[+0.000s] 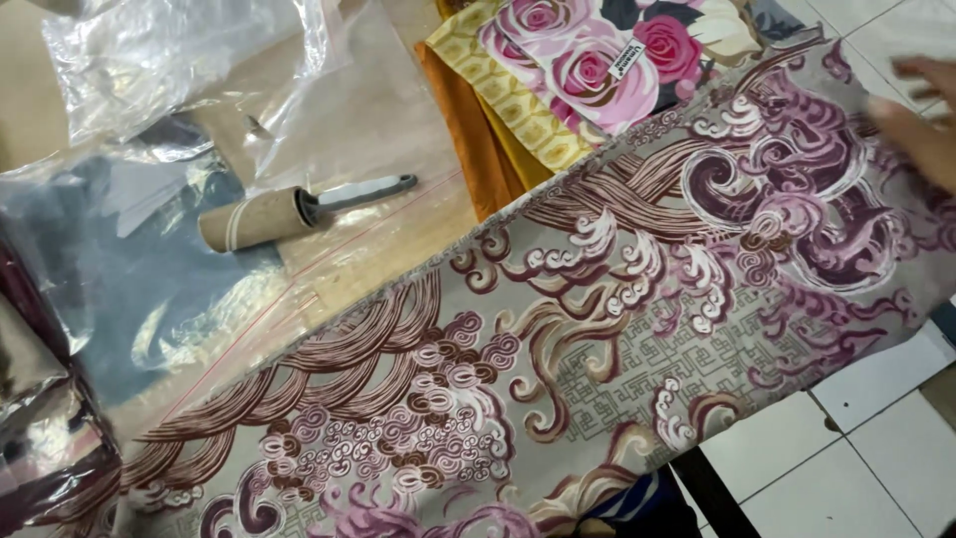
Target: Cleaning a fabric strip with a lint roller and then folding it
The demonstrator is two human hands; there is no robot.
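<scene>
Right hand [921, 125] is seen blurred at the upper right edge, fingers spread flat on the patterned fabric [597, 329]; nothing is gripped. Left hand is not in view. Fabric is laid diagonally across the table and hangs over the white tiled floor [866, 448]. Smoothing is judged best done with flat palm strokes outward. Lint roller [289, 214] lies on plastic bags [179, 60]; floral cloth [588, 60] is stacked nearby.

Satiny, perhaps glossy patterned cloth [597, 329]
</scene>
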